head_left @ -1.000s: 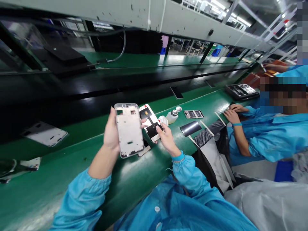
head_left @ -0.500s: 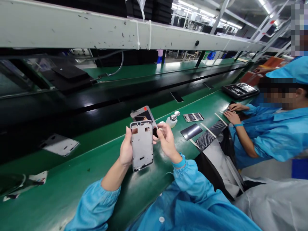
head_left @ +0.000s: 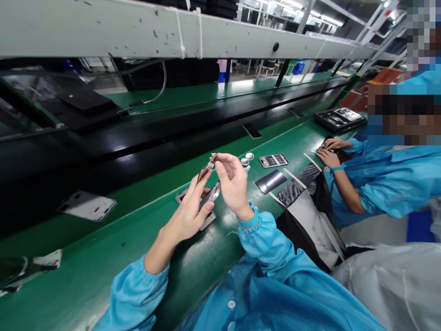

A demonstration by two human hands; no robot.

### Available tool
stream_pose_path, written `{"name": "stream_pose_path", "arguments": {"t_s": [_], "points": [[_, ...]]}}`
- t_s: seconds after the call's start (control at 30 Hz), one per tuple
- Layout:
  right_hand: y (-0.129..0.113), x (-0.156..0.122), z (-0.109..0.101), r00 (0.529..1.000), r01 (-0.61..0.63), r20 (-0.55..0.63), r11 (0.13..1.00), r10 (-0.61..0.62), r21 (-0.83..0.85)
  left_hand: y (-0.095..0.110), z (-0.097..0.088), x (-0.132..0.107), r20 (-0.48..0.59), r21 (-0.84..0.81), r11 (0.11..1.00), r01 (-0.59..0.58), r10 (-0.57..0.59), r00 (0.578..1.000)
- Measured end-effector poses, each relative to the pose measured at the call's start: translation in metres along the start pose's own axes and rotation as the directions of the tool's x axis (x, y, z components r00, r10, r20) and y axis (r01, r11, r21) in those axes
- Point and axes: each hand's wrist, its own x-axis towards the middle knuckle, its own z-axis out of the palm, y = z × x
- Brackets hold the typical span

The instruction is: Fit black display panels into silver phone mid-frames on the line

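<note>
My left hand (head_left: 189, 215) grips a white phone frame (head_left: 210, 195) that lies low and nearly flat over the green bench (head_left: 103, 257). My right hand (head_left: 234, 181) pinches a thin phone panel (head_left: 206, 169) by its edge, tilted on edge just above the frame. Both hands meet over the middle of the bench, and the two parts are close together; most of the frame is hidden behind my left hand.
A small white bottle (head_left: 245, 162), a phone frame (head_left: 273, 160) and a dark panel (head_left: 271, 181) lie to the right. A white back cover (head_left: 87, 205) rides the black conveyor. A co-worker's hands (head_left: 329, 155) work at the right; a tray (head_left: 339, 119) of parts sits beyond.
My left hand lowered the white frame from upright to nearly flat. My right hand turned the panel on edge and brought it over the frame.
</note>
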Motion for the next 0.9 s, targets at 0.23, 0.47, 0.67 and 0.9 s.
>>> {"name": "stream_pose_path", "arguments": {"t_s": [0.23,0.47,0.67,0.9], "points": [[0.003,0.015,-0.028,0.994,0.039,0.105,0.996,-0.030,-0.082,0.009,0.001,0.002,0.049,0.065,0.998,0.024,-0.028,0.998],[0.077,0.006,-0.094,0.957,0.011,0.238,0.804,0.163,-0.594,-0.005,-0.030,0.007,-0.361,-0.199,0.976,0.084,-0.152,0.920],[0.095,-0.040,-0.133,0.873,0.012,0.287,0.572,0.394,-0.820,0.005,-0.050,0.005,-0.533,-0.413,0.909,-0.055,-0.192,0.824],[0.088,-0.012,-0.132,0.849,-0.102,0.239,0.590,0.471,-0.801,0.018,-0.050,0.011,-0.578,-0.460,0.879,-0.125,-0.189,0.794]]}}
